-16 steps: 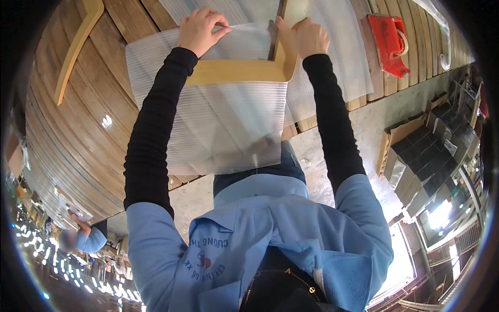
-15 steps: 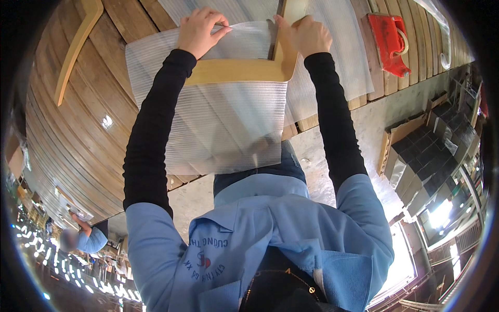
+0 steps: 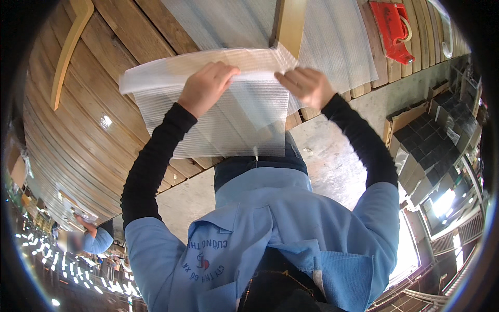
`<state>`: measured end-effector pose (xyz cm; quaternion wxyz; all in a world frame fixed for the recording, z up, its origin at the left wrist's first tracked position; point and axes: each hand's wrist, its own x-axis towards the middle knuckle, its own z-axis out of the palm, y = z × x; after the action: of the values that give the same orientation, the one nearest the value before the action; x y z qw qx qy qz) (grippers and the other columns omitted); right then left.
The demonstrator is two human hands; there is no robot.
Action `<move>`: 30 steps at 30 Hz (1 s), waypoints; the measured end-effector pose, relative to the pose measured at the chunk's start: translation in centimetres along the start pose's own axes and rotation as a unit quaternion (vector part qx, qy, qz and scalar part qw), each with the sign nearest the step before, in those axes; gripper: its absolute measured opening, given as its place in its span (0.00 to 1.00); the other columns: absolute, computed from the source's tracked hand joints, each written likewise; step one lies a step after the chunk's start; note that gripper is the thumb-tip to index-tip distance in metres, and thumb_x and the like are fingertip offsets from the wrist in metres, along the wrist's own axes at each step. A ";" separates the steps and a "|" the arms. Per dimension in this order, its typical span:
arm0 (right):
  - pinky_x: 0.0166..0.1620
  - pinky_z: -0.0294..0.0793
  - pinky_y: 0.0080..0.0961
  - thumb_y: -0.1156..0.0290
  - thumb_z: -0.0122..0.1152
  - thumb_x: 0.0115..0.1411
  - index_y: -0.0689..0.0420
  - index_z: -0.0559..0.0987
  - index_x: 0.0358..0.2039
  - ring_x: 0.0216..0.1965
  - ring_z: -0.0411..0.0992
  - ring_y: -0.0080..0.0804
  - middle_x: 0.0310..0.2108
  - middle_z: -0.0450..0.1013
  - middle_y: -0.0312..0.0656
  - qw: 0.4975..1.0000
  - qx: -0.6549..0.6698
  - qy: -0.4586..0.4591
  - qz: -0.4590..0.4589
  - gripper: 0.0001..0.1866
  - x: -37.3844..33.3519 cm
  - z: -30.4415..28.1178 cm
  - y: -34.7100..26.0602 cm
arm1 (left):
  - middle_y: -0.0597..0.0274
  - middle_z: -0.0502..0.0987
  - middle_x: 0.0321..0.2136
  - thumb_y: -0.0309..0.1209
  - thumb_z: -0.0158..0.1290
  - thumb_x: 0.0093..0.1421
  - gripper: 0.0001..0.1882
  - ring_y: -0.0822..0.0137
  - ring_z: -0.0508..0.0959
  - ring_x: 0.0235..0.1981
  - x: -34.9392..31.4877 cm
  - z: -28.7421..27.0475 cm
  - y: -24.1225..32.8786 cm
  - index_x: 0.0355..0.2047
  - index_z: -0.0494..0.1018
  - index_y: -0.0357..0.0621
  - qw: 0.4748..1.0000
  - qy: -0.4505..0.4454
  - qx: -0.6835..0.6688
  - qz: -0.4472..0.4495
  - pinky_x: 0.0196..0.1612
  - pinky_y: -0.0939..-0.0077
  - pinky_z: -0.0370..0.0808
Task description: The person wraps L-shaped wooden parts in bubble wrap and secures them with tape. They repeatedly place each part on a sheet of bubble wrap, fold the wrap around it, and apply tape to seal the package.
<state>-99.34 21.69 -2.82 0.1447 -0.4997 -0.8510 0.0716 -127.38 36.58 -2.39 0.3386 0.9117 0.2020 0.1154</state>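
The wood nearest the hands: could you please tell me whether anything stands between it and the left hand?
Yes: the sheet, folded over the near part of the wood, lies under the left hand. Nothing else shows between.

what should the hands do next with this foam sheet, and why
Probably draw the translucent foam sheet snug around the wooden piece: the sheet's far part is folded over, the left hand and right hand are at the fold, and its near part is spread out.

The left hand (image 3: 208, 89) and right hand (image 3: 307, 87) have moved closer to the body, and the translucent foam sheet's (image 3: 208, 122) far edge now folds over the angled wooden piece's (image 3: 292, 26) previously bare crosswise arm.
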 end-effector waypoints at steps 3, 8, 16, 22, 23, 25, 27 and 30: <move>0.37 0.81 0.23 0.73 0.66 0.51 0.55 0.82 0.47 0.35 0.77 0.26 0.36 0.75 0.34 0.998 -0.011 0.005 0.057 0.20 -2.4 2.3 -2.1 | 0.65 0.80 0.35 0.33 0.64 0.59 0.15 0.60 0.80 0.38 -1.4 1.2 0.8 0.45 0.76 0.49 0.989 -0.136 0.007 -0.064 0.42 0.67 0.77; 0.42 0.82 0.25 0.73 0.67 0.51 0.53 0.82 0.51 0.38 0.78 0.30 0.38 0.78 0.33 0.992 -0.049 0.046 0.106 0.24 -3.5 5.1 -2.6 | 0.64 0.77 0.43 0.40 0.68 0.53 0.27 0.60 0.78 0.44 3.0 2.6 0.3 0.52 0.75 0.52 0.993 0.047 0.094 0.046 0.46 0.63 0.76; 0.54 0.77 0.36 0.75 0.70 0.50 0.51 0.76 0.59 0.50 0.74 0.38 0.51 0.75 0.39 0.984 0.092 0.083 0.127 0.33 -5.7 3.4 -2.3 | 0.53 0.74 0.47 0.38 0.71 0.48 0.38 0.51 0.75 0.49 5.0 4.7 -2.4 0.59 0.69 0.50 0.991 -0.077 0.113 0.013 0.50 0.58 0.75; 0.70 0.50 0.58 0.58 0.56 0.68 0.43 0.69 0.67 0.70 0.58 0.45 0.68 0.64 0.40 0.935 -0.066 0.075 0.340 0.27 -5.6 4.5 3.5 | 0.54 0.75 0.44 0.38 0.71 0.46 0.38 0.53 0.77 0.47 3.1 1.2 -0.4 0.58 0.72 0.49 0.984 -0.132 0.118 -0.015 0.50 0.58 0.74; 0.70 0.45 0.62 0.54 0.53 0.69 0.39 0.67 0.68 0.72 0.54 0.46 0.70 0.60 0.39 0.948 -0.076 0.043 0.306 0.27 -4.5 4.8 3.9 | 0.54 0.75 0.44 0.38 0.71 0.46 0.38 0.53 0.77 0.46 2.0 0.5 0.0 0.58 0.72 0.49 0.986 -0.132 0.101 -0.031 0.49 0.57 0.74; 0.70 0.37 0.71 0.47 0.48 0.71 0.33 0.64 0.71 0.76 0.47 0.46 0.74 0.54 0.37 0.967 -0.095 -0.022 0.235 0.29 -1.6 5.8 4.1 | 0.55 0.74 0.43 0.37 0.71 0.46 0.38 0.54 0.77 0.44 -0.6 -0.5 0.2 0.59 0.72 0.50 0.992 -0.102 0.058 -0.042 0.46 0.58 0.73; 0.70 0.32 0.74 0.46 0.46 0.71 0.29 0.61 0.72 0.76 0.44 0.47 0.76 0.50 0.38 0.962 -0.076 0.010 0.261 0.29 1.8 6.5 4.8 | 0.56 0.74 0.43 0.37 0.71 0.46 0.38 0.55 0.77 0.43 -2.5 -2.4 1.7 0.58 0.72 0.51 0.992 -0.091 0.049 -0.073 0.46 0.59 0.73; 0.68 0.37 0.78 0.49 0.53 0.66 0.37 0.62 0.72 0.75 0.45 0.58 0.74 0.52 0.46 0.946 -0.076 0.010 0.315 0.34 7.2 6.1 4.7 | 0.54 0.74 0.43 0.36 0.72 0.44 0.39 0.51 0.78 0.42 -5.5 -3.5 2.1 0.59 0.73 0.53 0.990 -0.070 0.044 -0.113 0.43 0.57 0.77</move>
<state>-100.66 30.44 -8.61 0.0847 -0.7528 -0.6513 0.0437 -132.86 34.68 1.24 0.3223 0.9028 0.2848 0.0036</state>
